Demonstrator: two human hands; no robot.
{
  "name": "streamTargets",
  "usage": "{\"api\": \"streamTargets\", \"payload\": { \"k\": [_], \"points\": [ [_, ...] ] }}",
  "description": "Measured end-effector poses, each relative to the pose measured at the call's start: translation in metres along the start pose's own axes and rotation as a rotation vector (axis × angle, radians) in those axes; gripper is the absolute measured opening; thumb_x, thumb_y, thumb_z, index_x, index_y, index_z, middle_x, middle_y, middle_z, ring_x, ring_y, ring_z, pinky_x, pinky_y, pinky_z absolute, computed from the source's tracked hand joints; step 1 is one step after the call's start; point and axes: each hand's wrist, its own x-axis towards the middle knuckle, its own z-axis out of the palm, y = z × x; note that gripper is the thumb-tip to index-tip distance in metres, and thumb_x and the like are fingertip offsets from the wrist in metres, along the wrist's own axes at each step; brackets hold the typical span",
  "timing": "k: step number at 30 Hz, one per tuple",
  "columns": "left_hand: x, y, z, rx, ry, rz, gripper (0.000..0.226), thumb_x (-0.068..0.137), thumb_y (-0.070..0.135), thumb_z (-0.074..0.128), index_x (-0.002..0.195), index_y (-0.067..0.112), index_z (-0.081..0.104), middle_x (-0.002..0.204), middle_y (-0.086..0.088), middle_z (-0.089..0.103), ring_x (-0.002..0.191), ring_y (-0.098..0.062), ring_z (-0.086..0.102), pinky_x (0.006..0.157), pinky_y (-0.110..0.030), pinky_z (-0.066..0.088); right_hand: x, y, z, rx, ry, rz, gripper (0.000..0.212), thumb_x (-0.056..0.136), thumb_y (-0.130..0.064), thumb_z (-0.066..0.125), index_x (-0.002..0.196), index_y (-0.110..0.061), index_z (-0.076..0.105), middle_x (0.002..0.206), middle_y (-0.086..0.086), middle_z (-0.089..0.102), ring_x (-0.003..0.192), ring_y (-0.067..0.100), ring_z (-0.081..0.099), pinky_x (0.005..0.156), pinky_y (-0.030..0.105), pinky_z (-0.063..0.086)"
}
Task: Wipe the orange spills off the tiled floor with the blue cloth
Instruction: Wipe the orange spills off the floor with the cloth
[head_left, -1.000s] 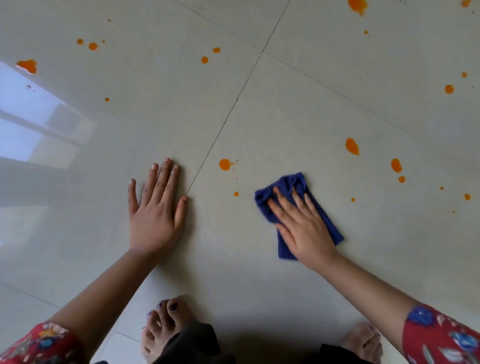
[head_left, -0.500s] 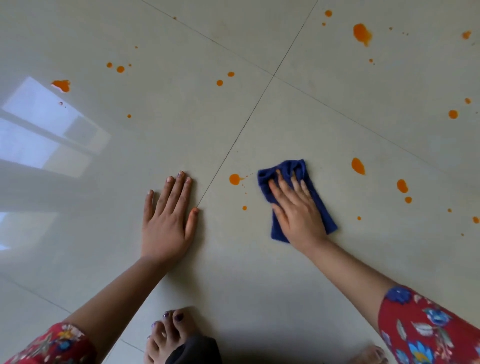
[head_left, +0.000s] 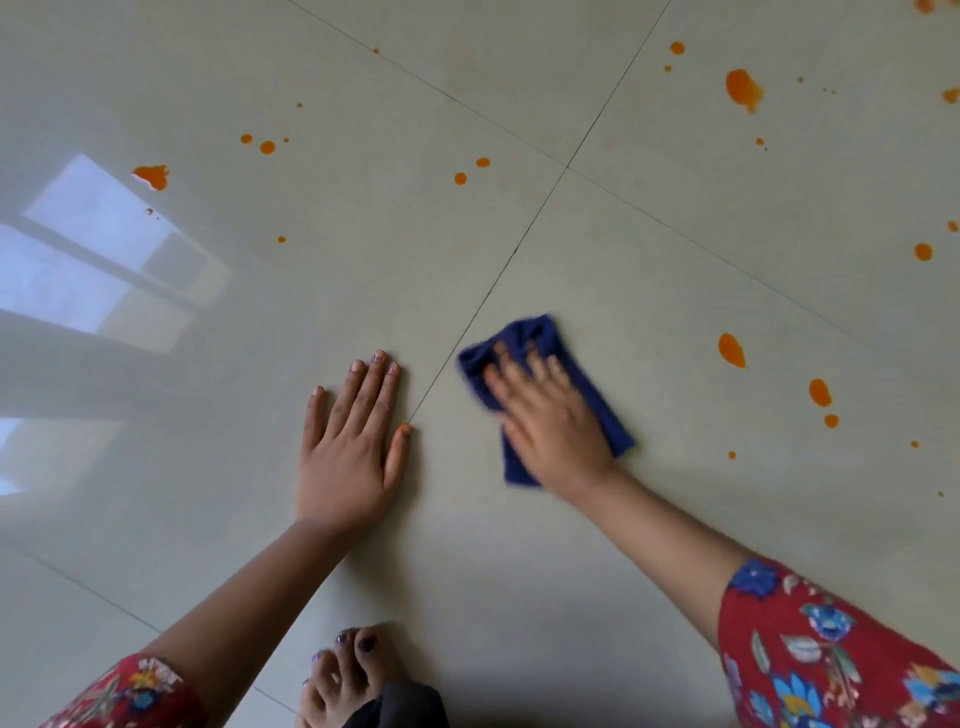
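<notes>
Open floor: bare glossy tile from the blue cloth (head_left: 545, 400) toward 6 o'clock; further bare tile at 9 o'clock of the left hand (head_left: 353, 447).
Nearest edge: dark grout line (head_left: 467, 327) running between the two hands toward 1 o'clock, just beside the cloth's 9 o'clock corner; left thumb tip resting at it.
Grout crossing: at 12 o'clock of the cloth, four tiles meeting there.
Spills near cloth: teardrop spill (head_left: 731, 351) at 3 o'clock, well apart from the cloth; oval spill (head_left: 820, 392) and small round drop (head_left: 831, 421) farther out the same way.
Spills far: large blot (head_left: 744, 89) toward 1 o'clock; paired drops (head_left: 470, 170) at 11 o'clock; ragged blot (head_left: 151, 176) and more specks toward 10 o'clock.
Right hand (head_left: 550, 421): palm down, fingers spread and flat, pressing on the cloth rather than gripping it; motion-blurred; forearm reaching in from 4 o'clock.
Left hand: flat on the tile, fingers extended and together, thumb out, holding nothing.
Blue cloth: crumpled flat under the right hand, edges showing at 12 and 5 o'clock.
Sleeves: red floral, at both lower corners.
Foot (head_left: 343, 675): bare, painted toenails, at 6 o'clock.
Floor (head_left: 623, 519): pale greenish-grey polished tiles.
Window reflection (head_left: 98, 260): bright panes mirrored at 9 o'clock.
</notes>
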Motion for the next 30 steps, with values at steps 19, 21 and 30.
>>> {"api": "streamTargets", "payload": {
  "k": [19,21,30],
  "points": [
    [0.001,0.002,0.002,-0.027,0.036,-0.006,0.057,0.101,0.037,0.021,0.155,0.021,0.014,0.162,0.007,0.010,0.149,-0.010,0.004,0.121,-0.041,0.007,-0.016,0.043,-0.008,-0.012,-0.005,0.068,0.049,0.096,-0.030,0.039,0.143,-0.017,0.044,0.151,0.007,0.040,0.134,0.037,0.043,0.114,0.044,0.022],
    [0.000,0.002,0.002,-0.032,0.036,-0.004,0.057,0.100,0.036,0.022,0.155,0.021,0.014,0.162,0.007,0.010,0.149,-0.010,0.004,0.121,-0.041,0.006,0.023,0.060,-0.016,-0.022,0.084,0.414,0.051,0.096,-0.031,0.037,0.143,-0.015,0.045,0.150,0.007,0.042,0.136,0.037,0.041,0.114,0.047,0.024],
    [0.000,-0.004,0.001,-0.108,0.057,0.022,0.054,0.100,0.031,0.026,0.153,0.020,0.022,0.161,0.006,0.016,0.149,-0.010,0.009,0.120,-0.039,0.008,-0.050,-0.002,-0.010,-0.111,-0.175,-0.356,0.062,0.093,-0.054,0.041,0.150,-0.037,0.026,0.161,-0.008,0.017,0.146,0.031,0.019,0.117,0.053,0.009]
  ]
}}
